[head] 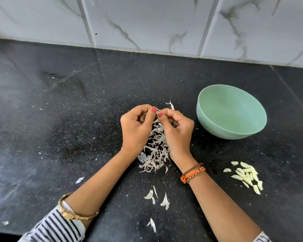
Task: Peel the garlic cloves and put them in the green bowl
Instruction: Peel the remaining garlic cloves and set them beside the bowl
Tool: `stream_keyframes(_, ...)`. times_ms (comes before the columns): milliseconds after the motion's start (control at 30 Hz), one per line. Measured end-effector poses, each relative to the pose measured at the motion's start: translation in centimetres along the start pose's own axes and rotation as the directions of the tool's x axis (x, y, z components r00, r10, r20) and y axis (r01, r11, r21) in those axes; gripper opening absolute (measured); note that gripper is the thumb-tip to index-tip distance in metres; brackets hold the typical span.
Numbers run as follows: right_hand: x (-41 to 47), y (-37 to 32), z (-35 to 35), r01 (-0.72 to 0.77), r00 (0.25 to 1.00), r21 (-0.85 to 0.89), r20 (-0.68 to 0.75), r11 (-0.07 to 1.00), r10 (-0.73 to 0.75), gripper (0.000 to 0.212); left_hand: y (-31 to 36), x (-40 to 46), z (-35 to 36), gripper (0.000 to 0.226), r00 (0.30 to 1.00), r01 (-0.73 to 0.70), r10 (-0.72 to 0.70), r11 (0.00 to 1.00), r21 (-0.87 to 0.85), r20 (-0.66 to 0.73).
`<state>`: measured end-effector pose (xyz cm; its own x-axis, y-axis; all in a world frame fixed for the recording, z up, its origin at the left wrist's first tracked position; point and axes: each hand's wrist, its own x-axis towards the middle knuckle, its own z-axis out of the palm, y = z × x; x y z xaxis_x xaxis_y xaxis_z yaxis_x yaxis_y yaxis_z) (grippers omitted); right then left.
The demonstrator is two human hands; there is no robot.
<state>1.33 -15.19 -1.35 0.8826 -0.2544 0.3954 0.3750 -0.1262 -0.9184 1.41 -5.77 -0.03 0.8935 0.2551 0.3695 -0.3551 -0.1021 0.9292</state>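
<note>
— So what could go wrong from where you stand?

— Nearest me, loose husk scraps (164, 200) lie on the bench (59, 119), and farther out the main skin pile (155, 154) sits right under my wrists. To my right, the peeled cloves (247, 175) lie on the bench itself, not in the green bowl (234, 126), which shows nothing inside. My guess: papery skin could cling to a clove and ride into the bowl, or a slick clove could pop from my fingertips and drop into the husks.

— And the hands?

— Both are raised over the pile, brought together at the fingertips. My left hand (136, 126) has its fingers curled, thumb and forefinger pinching one small garlic clove (158, 112). My right hand (177, 130) is curled the same way, thumbnail pressed to that clove's other side, apparently working the skin loose. Neither touches anything else.

— Where does the bowl stand?

— Beyond my right hand, near but apart from it, upright on the bench, with the tiled wall (147, 23) behind.
</note>
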Motion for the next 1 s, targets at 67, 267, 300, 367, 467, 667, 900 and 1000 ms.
stream_keyframes(67,0.2,0.1,-0.1,0.043,0.999,-0.008,0.015,0.999,-0.043,0.016,-0.1,-0.1,0.1,0.028,0.996,0.088,-0.089,0.995,-0.055,-0.016)
stream_keyframes(267,0.8,0.6,-0.8,0.314,0.949,-0.227,0.075,0.922,-0.305,0.009,0.1,0.3,0.1,0.02,0.958,0.285,-0.281,0.941,-0.182,0.047)
stream_keyframes(300,0.7,0.6,-0.8,0.33,0.944,-0.239,0.07,0.913,-0.323,0.009,0.2,0.3,0.1,0.019,0.954,0.298,-0.293,0.934,-0.195,0.057)
stream_keyframes(367,0.6,0.5,-0.7,0.323,0.946,-0.226,0.045,0.919,-0.321,0.01,0.3,0.4,0.1,0.019,0.942,0.336,-0.323,0.91,-0.243,0.093)
stream_keyframes(467,0.7,0.6,-0.7,0.24,0.97,-0.163,0.012,0.957,-0.241,0.008,0.3,0.5,-0.3,0.018,0.927,0.37,-0.332,0.887,-0.277,0.174)
stream_keyframes(667,0.7,0.9,-0.6,0.27,0.963,-0.189,0.043,0.944,-0.267,0.01,0.1,1.3,-1.0,0.018,0.923,0.351,-0.311,0.922,-0.164,0.229)
stream_keyframes(900,0.5,0.9,-0.7,0.474,0.872,-0.36,0.062,0.804,-0.486,0.015,0.1,1.0,-0.1,0.027,0.877,0.479,-0.425,0.806,-0.346,0.225)
stream_keyframes(1000,0.1,1.0,-0.3,0.503,0.851,-0.403,0.081,0.764,-0.518,0.016,-0.1,0.8,0.1,0.037,0.833,0.552,-0.481,0.717,-0.426,0.271)
